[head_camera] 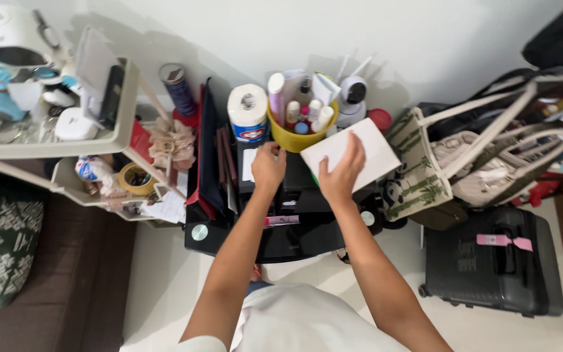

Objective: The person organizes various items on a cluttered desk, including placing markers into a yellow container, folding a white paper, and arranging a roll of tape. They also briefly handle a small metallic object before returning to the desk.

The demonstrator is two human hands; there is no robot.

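The right hand (341, 171) lies flat, fingers spread, on a smooth white rectangular box (353, 156), holding it tilted above the glossy black stand (281, 221). The box juts out past the fingers toward the upper right, one corner near the woven bamboo-print tote bag (418, 171). The left hand (268, 166) is curled, its fingertips at the lower rim of a round yellow plastic tub (294, 138); whether it actually grips the rim cannot be told. The two hands sit close together, the tub just above and between them.

The tub is packed with upright bottles and tubes, too crowded to count surely. Just left of it stands one soft white paper roll (247, 112); behind it one rounded white camera (353, 98) with thin antennae. One dark cylindrical can (178, 88) stands further left.

One cream plastic cart (122, 130) with two visible shelves fills the left side; a single roll of tan tape (135, 179) lies on its lower shelf. One hard, ribbed grey suitcase (490, 261) rests on the pale floor at the right, bearing one pink tag (503, 241).
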